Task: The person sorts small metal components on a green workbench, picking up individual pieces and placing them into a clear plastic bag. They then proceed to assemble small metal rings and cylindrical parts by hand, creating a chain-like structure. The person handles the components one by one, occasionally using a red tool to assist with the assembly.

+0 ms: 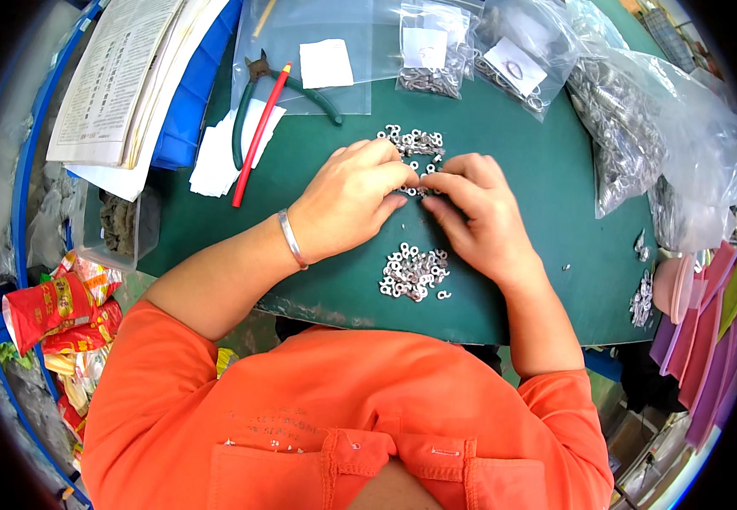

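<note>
Over a green table, my left hand (350, 197) and my right hand (481, 214) meet with bent fingers almost touching. A small silver piece shows at the right thumb and index fingertips. The left thumb and index finger are closed together, and what they pinch is too small to make out. Just beyond and between the fingers lies a loose heap of small silver metal hooks (419, 143), each with a ring end. Nearer to me sits a second heap of similar small ring-ended pieces (412, 274). My left wrist wears a silver bangle (292, 239).
Green-handled cutting pliers (255, 83) and a red pencil (261, 136) lie at the far left, beside a blue bin (194, 98) with papers. Clear bags of metal parts (619, 127) line the far right. More small parts (642, 297) lie near the right edge.
</note>
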Demonstrator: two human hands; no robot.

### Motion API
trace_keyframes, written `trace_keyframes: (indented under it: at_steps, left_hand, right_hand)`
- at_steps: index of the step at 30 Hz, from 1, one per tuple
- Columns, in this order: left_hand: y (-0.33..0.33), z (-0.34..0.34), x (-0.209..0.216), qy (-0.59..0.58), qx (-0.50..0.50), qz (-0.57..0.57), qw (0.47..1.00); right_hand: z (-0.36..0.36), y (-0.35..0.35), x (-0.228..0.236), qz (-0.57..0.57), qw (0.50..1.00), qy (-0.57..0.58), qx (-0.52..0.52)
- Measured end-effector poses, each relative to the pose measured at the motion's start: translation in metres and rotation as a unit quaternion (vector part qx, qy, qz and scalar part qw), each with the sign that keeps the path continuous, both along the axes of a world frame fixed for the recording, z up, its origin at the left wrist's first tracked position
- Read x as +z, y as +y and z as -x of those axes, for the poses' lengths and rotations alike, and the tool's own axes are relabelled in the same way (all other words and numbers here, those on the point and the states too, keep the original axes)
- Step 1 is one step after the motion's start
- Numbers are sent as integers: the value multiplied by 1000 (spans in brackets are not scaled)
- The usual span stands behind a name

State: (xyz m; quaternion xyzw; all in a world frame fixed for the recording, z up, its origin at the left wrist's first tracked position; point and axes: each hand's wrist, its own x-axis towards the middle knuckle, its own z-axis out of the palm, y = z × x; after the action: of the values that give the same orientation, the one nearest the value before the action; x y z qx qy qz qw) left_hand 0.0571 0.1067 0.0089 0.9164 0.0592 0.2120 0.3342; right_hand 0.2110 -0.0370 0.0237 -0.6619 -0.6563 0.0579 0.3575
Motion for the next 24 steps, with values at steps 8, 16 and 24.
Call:
trace_keyframes:
  at_steps: [8,16,24]
  left_hand:
    - [-1,2,2,-12,15,12,1000]
    - [-1,1,-2,34,26,438,898]
    - [-1,1,8,34,2,557,830]
  right_hand:
    - [5,-1,0,35,999,-30,-28]
    - [4,0,-4,-19,999,17,-26]
    - [4,-9,2,-19,993,105,-45]
